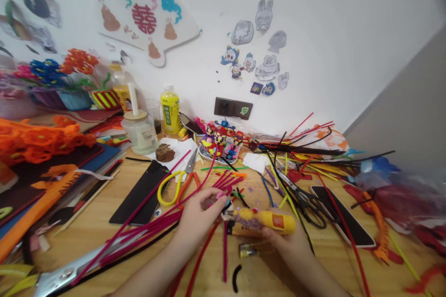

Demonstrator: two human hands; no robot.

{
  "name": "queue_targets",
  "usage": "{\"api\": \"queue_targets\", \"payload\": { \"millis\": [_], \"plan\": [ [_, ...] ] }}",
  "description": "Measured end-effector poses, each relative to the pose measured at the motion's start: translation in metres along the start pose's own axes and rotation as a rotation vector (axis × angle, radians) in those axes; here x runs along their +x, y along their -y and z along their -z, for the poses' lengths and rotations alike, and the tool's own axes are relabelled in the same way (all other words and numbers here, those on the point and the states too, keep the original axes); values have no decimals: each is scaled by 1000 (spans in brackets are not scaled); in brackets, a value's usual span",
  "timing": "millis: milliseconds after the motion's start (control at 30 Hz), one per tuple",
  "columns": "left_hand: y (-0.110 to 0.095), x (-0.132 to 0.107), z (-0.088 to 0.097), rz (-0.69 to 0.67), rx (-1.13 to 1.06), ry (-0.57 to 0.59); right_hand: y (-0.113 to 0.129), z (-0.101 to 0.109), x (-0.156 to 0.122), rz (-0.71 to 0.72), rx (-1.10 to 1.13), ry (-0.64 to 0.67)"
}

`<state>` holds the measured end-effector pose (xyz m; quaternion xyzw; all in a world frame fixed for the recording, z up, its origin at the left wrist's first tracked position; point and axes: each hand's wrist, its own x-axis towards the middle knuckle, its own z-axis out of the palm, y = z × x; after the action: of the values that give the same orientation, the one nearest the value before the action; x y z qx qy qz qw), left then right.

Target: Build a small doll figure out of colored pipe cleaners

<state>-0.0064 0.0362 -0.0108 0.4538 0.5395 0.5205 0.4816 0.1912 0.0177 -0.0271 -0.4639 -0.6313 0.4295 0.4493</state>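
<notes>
The left hand [205,211] is pinching a small figure [227,208] between thumb and fingertips, while the right hand [285,236] is gripping a yellow tool [278,222], seemingly a glue gun, around its lower side. The figure is sitting above the middle of the table [272,274], right at the tool's narrow end; whether the two are touching is not clear from this angle. The hands are meeting from opposite sides, and the reason seems simple — the left is steadying something tiny, the right is aiming the tip across at it. The left fingers are curling around the figure's far end, probably to leave the side facing the tip bare.

A magenta stick [225,260] is standing out below the figure, though whether it is joined on is hard to tell. Behind the hands, finished-looking dolls [221,138] are crowding a small tray [201,152], likely grouped there so they are not getting lost among the loose stems.

Long magenta pipe cleaners [149,234] are lying in a bundle by the left forearm — presumably within easy reach. Scissors [191,163] are resting beyond the left hand, and black scissors [310,204] are lying to the right, beside a phone [353,227].
</notes>
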Motion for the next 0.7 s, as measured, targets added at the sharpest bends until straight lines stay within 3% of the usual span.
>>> {"api": "queue_targets", "payload": {
  "millis": [367,700],
  "plan": [
    [-1,0,1,-28,26,-7,-8,-1,-2,-84,30,-177],
    [5,2,3,-42,30,24,-2,0,1,-29,28,-60]
  ]
}}
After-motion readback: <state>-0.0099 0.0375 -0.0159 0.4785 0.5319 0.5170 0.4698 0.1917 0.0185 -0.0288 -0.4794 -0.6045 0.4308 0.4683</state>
